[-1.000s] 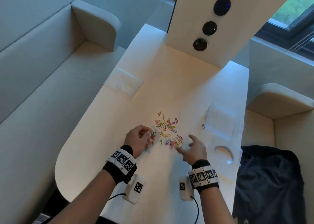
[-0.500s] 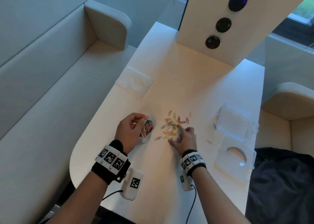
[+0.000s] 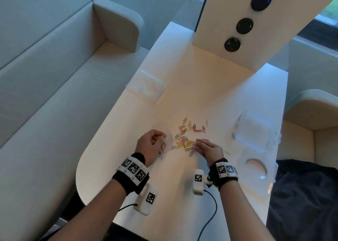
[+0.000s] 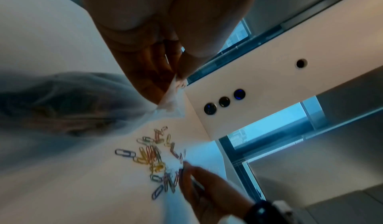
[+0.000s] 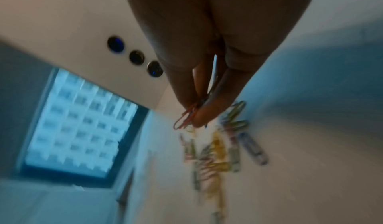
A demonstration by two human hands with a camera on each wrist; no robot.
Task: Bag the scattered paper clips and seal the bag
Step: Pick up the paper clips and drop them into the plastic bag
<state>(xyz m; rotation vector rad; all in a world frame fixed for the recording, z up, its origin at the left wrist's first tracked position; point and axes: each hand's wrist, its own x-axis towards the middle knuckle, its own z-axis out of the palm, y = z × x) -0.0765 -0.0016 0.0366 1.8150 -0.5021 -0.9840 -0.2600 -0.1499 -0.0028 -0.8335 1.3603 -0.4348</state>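
Note:
Coloured paper clips [image 3: 184, 140] lie scattered in a loose heap in the middle of the white table [image 3: 201, 87]. My left hand [image 3: 151, 145] pinches the rim of a small clear bag [image 3: 167, 140] just left of the heap; the bag [image 4: 78, 106] holds several clips. My right hand [image 3: 204, 147] sits at the heap's right edge. In the right wrist view its fingertips [image 5: 199, 117] pinch a red paper clip [image 5: 183, 121] and a few others just above the table. The heap [image 4: 153, 158] lies between both hands.
A flat clear bag [image 3: 148, 87] lies at the table's left edge, further back. Clear plastic packaging [image 3: 256, 133] sits at the right edge, with single clips [image 3: 233, 135] beside it. A white panel with three round sockets [image 3: 243, 25] stands behind. Benches flank the table.
My right hand moved into the heap and pinched up a few clips. My left hand, still holding the bag, shifted a little left of the heap. The head view drifted.

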